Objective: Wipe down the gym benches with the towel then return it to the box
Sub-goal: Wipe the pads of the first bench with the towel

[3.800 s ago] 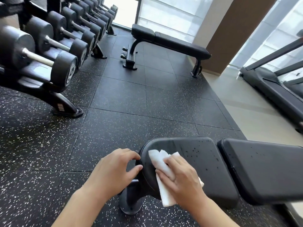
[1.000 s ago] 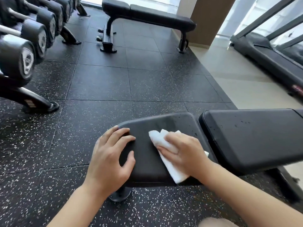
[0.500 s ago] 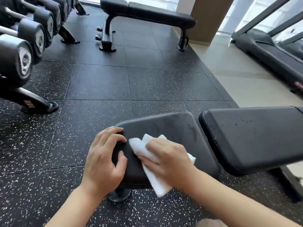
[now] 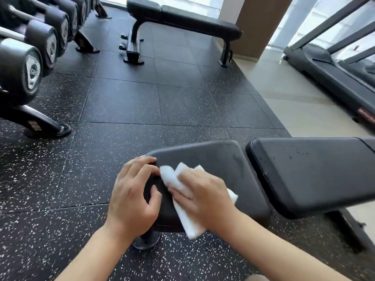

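Lower centre of frame: right hand [image 4: 205, 196] flat on white towel [image 4: 183, 199], fingers together, pressing it onto seat pad [image 4: 215, 161] of near bench. Left hand [image 4: 133, 196] curled round pad's left end, thumb on top. Backrest pad [image 4: 316, 171] at right. Second bench [image 4: 182, 19] top centre, dumbbell rack [image 4: 30, 57] upper left, treadmill [image 4: 334, 74] upper right.

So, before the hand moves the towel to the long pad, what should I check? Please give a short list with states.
1. Towel under right hand: ok.
2. Left hand grips seat pad end: ok.
3. Long pad free of objects: ok.
4. Long pad clean: not ok, dark specks show.
5. Towel box in view: not ok.
6. Far bench wiped: cannot tell.
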`<state>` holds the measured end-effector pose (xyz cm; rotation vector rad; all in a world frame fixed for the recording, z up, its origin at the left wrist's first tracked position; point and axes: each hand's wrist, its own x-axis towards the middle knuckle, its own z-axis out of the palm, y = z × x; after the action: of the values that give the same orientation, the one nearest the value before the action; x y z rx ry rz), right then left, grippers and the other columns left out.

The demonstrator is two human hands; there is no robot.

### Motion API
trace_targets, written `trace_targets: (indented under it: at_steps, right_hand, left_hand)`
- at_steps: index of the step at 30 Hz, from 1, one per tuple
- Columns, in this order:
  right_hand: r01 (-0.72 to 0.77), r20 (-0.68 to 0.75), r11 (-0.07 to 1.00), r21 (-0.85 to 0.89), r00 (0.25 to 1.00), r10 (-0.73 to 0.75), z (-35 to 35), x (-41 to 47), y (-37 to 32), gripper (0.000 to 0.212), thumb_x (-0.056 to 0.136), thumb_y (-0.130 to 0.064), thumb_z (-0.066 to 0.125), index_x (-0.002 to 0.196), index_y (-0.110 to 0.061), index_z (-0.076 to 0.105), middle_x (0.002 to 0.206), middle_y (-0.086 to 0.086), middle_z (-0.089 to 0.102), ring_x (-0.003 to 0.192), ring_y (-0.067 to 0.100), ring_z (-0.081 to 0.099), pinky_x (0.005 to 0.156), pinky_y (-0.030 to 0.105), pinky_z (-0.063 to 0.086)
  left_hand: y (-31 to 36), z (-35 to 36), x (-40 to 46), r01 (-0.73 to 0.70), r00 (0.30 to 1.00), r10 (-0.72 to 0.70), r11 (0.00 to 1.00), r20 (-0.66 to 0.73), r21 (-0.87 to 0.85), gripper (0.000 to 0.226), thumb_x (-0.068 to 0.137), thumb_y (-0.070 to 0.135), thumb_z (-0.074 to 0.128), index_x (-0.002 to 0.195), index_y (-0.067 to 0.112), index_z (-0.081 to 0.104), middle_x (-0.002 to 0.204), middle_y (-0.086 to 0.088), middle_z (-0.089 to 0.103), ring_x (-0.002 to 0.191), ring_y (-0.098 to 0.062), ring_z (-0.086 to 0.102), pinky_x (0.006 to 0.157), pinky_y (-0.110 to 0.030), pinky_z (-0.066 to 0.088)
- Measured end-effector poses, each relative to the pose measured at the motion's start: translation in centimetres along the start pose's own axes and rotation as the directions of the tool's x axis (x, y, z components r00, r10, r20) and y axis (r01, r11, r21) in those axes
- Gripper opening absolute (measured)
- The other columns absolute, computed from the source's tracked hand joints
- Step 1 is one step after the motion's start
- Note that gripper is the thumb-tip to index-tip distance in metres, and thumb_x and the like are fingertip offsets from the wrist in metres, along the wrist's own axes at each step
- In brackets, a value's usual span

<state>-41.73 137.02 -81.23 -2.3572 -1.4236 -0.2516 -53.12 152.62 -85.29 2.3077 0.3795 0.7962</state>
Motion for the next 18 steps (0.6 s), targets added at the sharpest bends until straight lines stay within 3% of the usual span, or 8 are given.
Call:
trace_targets:
  at_steps: [2,3,5,7,10,12,15,18]
  right_hand:
    - [0.066,-0.026,0.993,0.096,0.998,-0.063,-1.0,-0.9,1.6,0.026,0.093,-0.047,0.063,0.084,-0.027,0.049,0.077,-0.007,0.051,0.067,0.015,0.050,0.055,0.029,0.042]
    - [0.025,-0.019,0.998,0.065,1.000,-0.023,-1.3,-0.1,3.1,0.025,0.093,-0.047,0.063,0.086,-0.026,0.051,0.076,-0.006,0.055,0.067,0.018,0.054,0.057,0.030,0.045]
    - [-0.198,0.014,0.980,-0.031,0.980,0.198,-1.9,3.3,6.6,0.028,0.094,-0.049,0.062,0.087,-0.022,0.058,0.081,0.000,0.066,0.078,0.027,0.063,0.067,0.037,0.050]
    - [-0.367,-0.024,0.929,-0.047,0.930,0.366,-1.7,6.5,9.6,0.035,0.095,-0.049,0.061,0.084,-0.017,0.055,0.083,0.004,0.067,0.086,0.036,0.063,0.069,0.040,0.043]
    - [-0.432,-0.090,0.897,-0.096,0.901,0.424,-0.8,8.1,10.0,0.037,0.096,-0.050,0.059,0.081,-0.018,0.049,0.078,0.000,0.063,0.084,0.035,0.062,0.065,0.037,0.029]
    - [-0.386,-0.104,0.916,-0.107,0.921,0.376,-0.6,6.7,8.1,0.035,0.096,-0.050,0.059,0.080,-0.019,0.050,0.078,0.000,0.065,0.083,0.033,0.063,0.065,0.036,0.029]
    - [-0.201,-0.047,0.967,-0.155,0.980,0.196,-0.7,2.0,4.0,0.027,0.097,-0.052,0.051,0.093,-0.027,0.059,0.081,-0.003,0.061,0.077,0.021,0.062,0.065,0.033,0.040]
    - [0.037,-0.039,0.997,0.066,0.999,-0.035,-1.2,-3.3,1.5,0.024,0.096,-0.042,0.064,0.085,-0.027,0.049,0.078,-0.008,0.047,0.068,0.012,0.046,0.057,0.028,0.039]
  left_hand:
    - [0.0,0.0,0.0,-0.002,1.000,0.002,1.000,0.003,-0.001,0.029,0.079,0.022,0.052,0.106,0.019,0.063,0.134,0.006,0.059,0.129,-0.021,0.049,0.111,-0.043,0.041]
    - [-0.1,0.0,0.0,0.000,1.000,0.000,1.000,0.009,-0.001,0.028,0.079,0.021,0.053,0.105,0.019,0.063,0.134,0.006,0.059,0.129,-0.021,0.049,0.110,-0.043,0.041]
    - [0.0,0.0,0.1,0.007,1.000,-0.008,1.000,0.022,0.006,0.027,0.079,0.019,0.055,0.104,0.018,0.063,0.134,0.005,0.058,0.129,-0.022,0.049,0.110,-0.045,0.041]
    - [0.1,-0.2,-0.1,0.011,1.000,-0.012,1.000,0.029,0.018,0.026,0.078,0.017,0.057,0.103,0.018,0.062,0.133,0.005,0.058,0.129,-0.022,0.049,0.108,-0.046,0.043]
    - [0.5,-0.5,0.0,0.013,0.999,-0.015,0.999,0.048,0.037,0.027,0.078,0.015,0.058,0.104,0.016,0.063,0.132,0.003,0.059,0.129,-0.024,0.049,0.106,-0.048,0.044]
    - [0.6,-0.6,0.2,0.001,0.997,-0.006,0.998,0.077,0.068,0.029,0.078,0.016,0.058,0.107,0.015,0.065,0.132,0.003,0.060,0.131,-0.026,0.049,0.106,-0.050,0.044]
    - [1.0,-0.8,0.5,-0.007,0.994,-0.003,0.996,0.111,0.090,0.029,0.082,0.023,0.057,0.109,0.017,0.067,0.133,0.004,0.061,0.135,-0.025,0.048,0.109,-0.051,0.042]
    - [1.3,-0.5,0.7,-0.015,0.995,0.005,0.996,0.102,0.089,0.026,0.085,0.028,0.057,0.106,0.022,0.069,0.131,0.010,0.063,0.136,-0.019,0.050,0.111,-0.053,0.040]
